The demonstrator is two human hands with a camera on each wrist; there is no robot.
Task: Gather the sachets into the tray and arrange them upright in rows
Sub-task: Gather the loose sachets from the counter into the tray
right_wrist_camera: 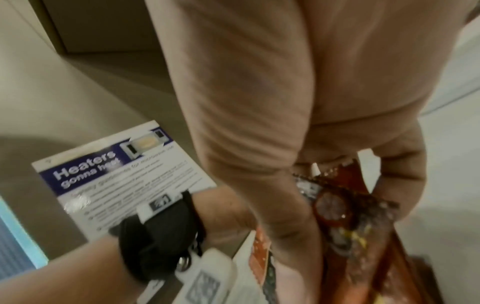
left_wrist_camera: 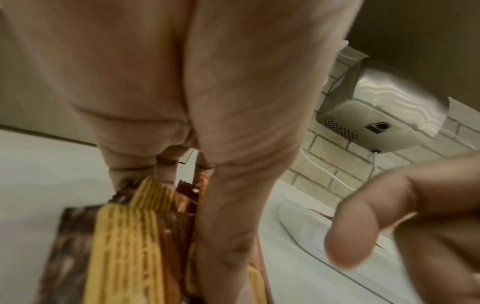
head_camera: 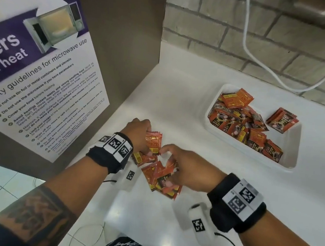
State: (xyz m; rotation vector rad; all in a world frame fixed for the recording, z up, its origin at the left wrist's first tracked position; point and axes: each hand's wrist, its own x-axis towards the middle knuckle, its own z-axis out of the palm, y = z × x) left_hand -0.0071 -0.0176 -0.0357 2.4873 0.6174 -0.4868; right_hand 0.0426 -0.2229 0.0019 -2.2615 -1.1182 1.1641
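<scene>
Several red-orange sachets (head_camera: 160, 174) lie in a loose pile on the white counter (head_camera: 179, 104) near its front left. My left hand (head_camera: 138, 134) grips a bunch of sachets (head_camera: 153, 142) at the pile's far side; the left wrist view shows those sachets (left_wrist_camera: 130, 236) under its fingers. My right hand (head_camera: 184, 169) curls over the pile's right side and holds sachets (right_wrist_camera: 350, 226) between fingers and thumb. The white tray (head_camera: 226, 137) stands to the right at the back, with many sachets (head_camera: 243, 123) lying jumbled in it, some leaning on its far rim.
A brown panel with a microwave safety poster (head_camera: 41, 82) rises just left of the pile. A brick wall (head_camera: 246, 41) with a white cable (head_camera: 263, 69) runs behind the tray. A metal wall unit (left_wrist_camera: 376, 119) hangs above.
</scene>
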